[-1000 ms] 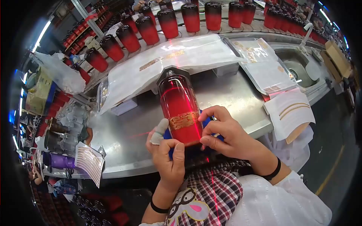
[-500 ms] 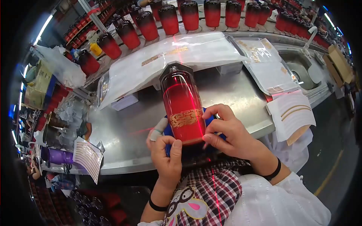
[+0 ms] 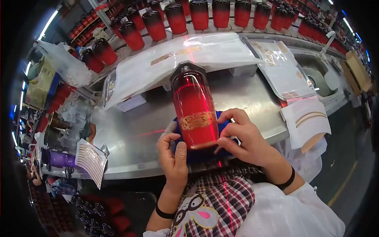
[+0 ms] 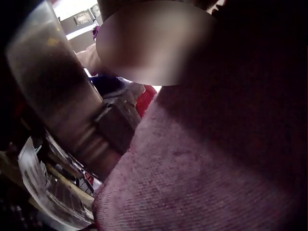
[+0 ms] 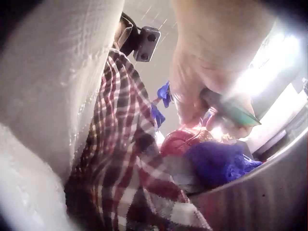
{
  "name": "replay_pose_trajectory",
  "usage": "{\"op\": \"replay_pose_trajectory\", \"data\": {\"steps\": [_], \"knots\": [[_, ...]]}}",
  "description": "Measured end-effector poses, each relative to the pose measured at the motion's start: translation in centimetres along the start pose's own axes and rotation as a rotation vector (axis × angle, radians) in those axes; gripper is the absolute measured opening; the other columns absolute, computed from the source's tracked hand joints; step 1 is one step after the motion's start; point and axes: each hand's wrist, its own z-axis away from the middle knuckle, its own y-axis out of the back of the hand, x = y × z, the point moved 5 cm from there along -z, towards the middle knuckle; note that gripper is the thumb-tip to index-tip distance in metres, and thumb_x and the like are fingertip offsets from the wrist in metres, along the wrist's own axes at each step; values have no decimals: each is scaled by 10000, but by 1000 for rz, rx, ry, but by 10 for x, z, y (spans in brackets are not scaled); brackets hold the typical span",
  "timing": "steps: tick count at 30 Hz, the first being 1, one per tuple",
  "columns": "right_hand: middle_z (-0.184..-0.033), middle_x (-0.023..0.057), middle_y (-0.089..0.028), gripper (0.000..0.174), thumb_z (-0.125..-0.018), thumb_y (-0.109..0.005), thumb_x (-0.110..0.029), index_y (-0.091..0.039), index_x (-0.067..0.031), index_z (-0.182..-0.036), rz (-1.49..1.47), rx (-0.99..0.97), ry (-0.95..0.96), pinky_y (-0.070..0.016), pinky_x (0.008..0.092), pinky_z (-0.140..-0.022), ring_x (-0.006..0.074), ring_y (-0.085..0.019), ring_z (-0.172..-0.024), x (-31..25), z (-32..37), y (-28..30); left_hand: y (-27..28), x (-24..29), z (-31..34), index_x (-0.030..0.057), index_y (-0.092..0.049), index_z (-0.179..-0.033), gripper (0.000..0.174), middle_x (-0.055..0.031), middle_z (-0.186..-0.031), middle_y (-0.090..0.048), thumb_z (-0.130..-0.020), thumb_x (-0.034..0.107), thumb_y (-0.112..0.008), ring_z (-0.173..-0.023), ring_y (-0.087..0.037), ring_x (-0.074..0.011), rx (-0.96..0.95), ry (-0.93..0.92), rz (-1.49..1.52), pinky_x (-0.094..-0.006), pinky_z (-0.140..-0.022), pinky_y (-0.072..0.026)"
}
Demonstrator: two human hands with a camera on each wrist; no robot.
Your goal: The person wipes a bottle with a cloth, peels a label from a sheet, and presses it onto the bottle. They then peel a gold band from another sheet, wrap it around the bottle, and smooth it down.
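A glossy red bottle (image 3: 195, 98) with a dark top and a gold patterned band (image 3: 197, 120) lies tilted, its base toward the person, over blue cloth (image 3: 222, 126). The left hand (image 3: 173, 158) is at the lower left of the base, thumb raised apart from the bent fingers; a pale cover is on one fingertip. At the lower right, the right hand (image 3: 246, 140) has bent fingers close by the bottle's edge. In the right wrist view its fingers pinch a thin dark tool with a green edge (image 5: 233, 108). The left wrist view shows mostly cloth.
Behind the bottle, a white sheet (image 3: 138, 81) holds gold decals. Clear-covered trays (image 3: 284, 79) and a sink (image 3: 316, 75) are to the right. Striped decal sheets hang at the right (image 3: 306, 122) and left (image 3: 92, 162) table edges. Red-black bottles (image 3: 199, 15) line the back.
The left thumb and covered finger have moved off from the bottle's lower left. The right hand stays near the base with its tool. Bottles at the back left have shifted along the row.
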Motion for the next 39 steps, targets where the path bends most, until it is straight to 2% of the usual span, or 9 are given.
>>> {"op": "replay_pose_trajectory", "data": {"steps": [3,6,9,15,18,27,39], "knots": [[-1132,151,-524,156,-853,-721,-149,-613,-37,-841,-30,6,-1,-399,424,-959,340,-487,-1095,1,0,-1,2,-2,1,9,-490,-1169,235,-263,-1403,-464,-1004,173,-519,-1324,-435,-294,-1,-1,-1,-403,-1116,-296],[-1131,151,-526,159,-856,-720,-147,-608,-35,-842,-26,3,10,-402,425,-953,340,-490,-1087,1,0,-1,1,-2,2,6,-491,-1166,227,-249,-1405,-468,-1010,170,-505,-1325,-435,-286,2,11,34,-400,-1119,-291],[-1149,140,-517,116,-874,-709,-130,-642,-41,-841,-5,-10,1,-428,360,-902,264,-515,-1075,3,0,-1,2,-4,2,4,-494,-1171,227,-231,-1406,-472,-1013,168,-499,-1328,-433,-278,-12,31,26,-397,-1119,-293],[-1147,139,-525,119,-876,-709,-138,-648,-45,-833,0,-14,-4,-425,366,-917,264,-515,-1085,6,3,-1,-1,-1,4,-8,-494,-1176,251,-184,-1347,-503,-1015,183,-510,-1262,-459,-237,-27,63,46,-379,-1097,-316],[-1111,146,-538,151,-861,-716,-143,-612,-37,-834,-21,4,-1,-414,419,-939,333,-494,-1087,4,2,-1,-2,0,4,-12,-490,-1178,265,-170,-1325,-509,-1015,195,-515,-1233,-466,-221,-28,46,-3,-373,-1085,-326],[-1115,143,-536,134,-862,-715,-145,-632,-40,-854,-25,5,-5,-414,412,-946,327,-494,-1089,2,2,0,-9,10,1,-16,-448,-1209,293,-225,-1381,-487,-1016,194,-512,-1294,-454,-260,-52,14,54,-396,-1111,-311],[-1103,140,-542,140,-852,-717,-144,-622,-42,-843,-49,29,12,-416,415,-938,330,-499,-1072,5,3,-2,-9,7,3,-23,-432,-1255,336,-225,-1400,-469,-1021,207,-507,-1313,-437,-264,-57,19,43,-395,-1124,-294]]}}
